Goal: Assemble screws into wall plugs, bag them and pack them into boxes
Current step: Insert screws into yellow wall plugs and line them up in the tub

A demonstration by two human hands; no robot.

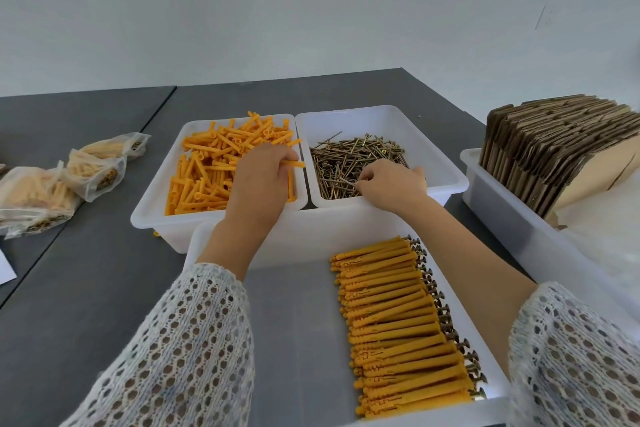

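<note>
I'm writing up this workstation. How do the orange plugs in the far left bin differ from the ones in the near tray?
The plugs in the far left bin lie loose, pointing every way; the plugs in the near tray lie side by side in one neat row. The bin's plugs show open ends with no screws; the tray's each have a screw head sticking out on the right. The left hand grips a bin plug; nothing touches the tray's. Both are orange, in white containers.

The wall plugs [207, 177] were matt orange plastic. The screws [349, 163] were shiny brassy metal. The bins [446, 184] were smooth white plastic. The boxes [554, 149] were rough brown cardboard, the desk [86, 288] dull grey.
</note>
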